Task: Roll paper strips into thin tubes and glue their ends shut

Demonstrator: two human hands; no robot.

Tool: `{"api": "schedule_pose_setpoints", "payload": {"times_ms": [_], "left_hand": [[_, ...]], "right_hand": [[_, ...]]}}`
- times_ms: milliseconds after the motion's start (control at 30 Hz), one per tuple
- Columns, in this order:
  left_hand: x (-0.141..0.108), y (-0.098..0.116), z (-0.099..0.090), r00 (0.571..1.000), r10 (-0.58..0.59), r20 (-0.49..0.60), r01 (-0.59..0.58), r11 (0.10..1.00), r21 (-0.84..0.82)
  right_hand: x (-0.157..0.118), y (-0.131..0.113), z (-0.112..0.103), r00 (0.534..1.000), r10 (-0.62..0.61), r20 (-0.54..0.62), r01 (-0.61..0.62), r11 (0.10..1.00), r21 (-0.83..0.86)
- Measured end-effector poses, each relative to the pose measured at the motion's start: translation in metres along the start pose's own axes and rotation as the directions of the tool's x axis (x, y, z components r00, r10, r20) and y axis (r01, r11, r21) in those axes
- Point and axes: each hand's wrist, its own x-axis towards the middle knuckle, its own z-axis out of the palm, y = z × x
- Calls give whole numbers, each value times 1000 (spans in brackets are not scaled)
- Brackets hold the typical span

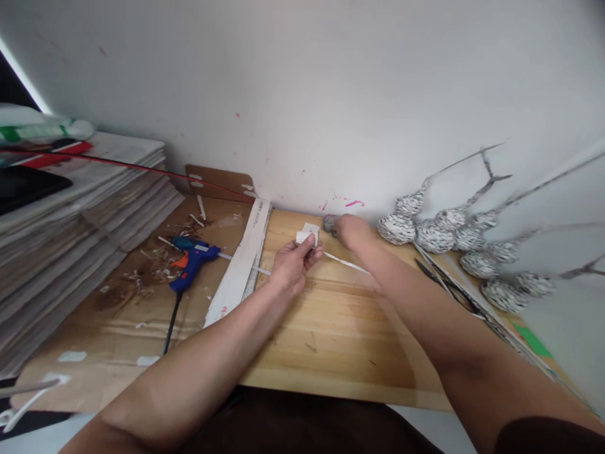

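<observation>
My left hand [295, 261] is closed on a small piece of white paper [309, 232], pinched between thumb and fingers above the wooden board. A thin white strip [345, 261] runs from beside that hand toward the right, passing behind my right forearm. Further back, my right hand [353, 232] reaches to a small grey lump [329, 222] near the wall. Its fingers are mostly hidden, so whether they grip the lump cannot be made out.
Left of the wooden board [321, 353] lie a stack of white paper strips [243, 255], a blue glue gun [191, 268] on cardboard [118, 340] and piled newspapers [104, 214]. Several woven gourd shapes [435, 236] and black-handled scissors [449, 287] lie at the right.
</observation>
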Motion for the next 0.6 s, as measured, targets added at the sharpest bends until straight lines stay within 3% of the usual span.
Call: {"api": "schedule_pose_setpoints", "payload": {"times_ms": [100,167,233,367,467,600], "left_hand": [[-1,1,2,1000,-1,-16,1,1000,2],[-2,2,2,1000,4,-18,-4,1000,3],[-2,2,2,1000,7,-8,-7,1000,4],[0,1,0,1000,0,6,0,1000,2],[0,2,0,1000,-18,12,18,1000,15],[0,4,0,999,-32,11,32,999,38]], "right_hand": [[-12,6,-12,998,-7,-66,7,1000,4],[-28,5,-20,974,22,-226,-10,999,54],[-49,-1,-24,941,-7,-338,56,989,136],[-91,-22,-14,922,-251,-296,342,886,313],[-107,-31,2,911,-234,-341,367,837,405],[-110,-30,14,900,-183,-395,334,872,358]]}}
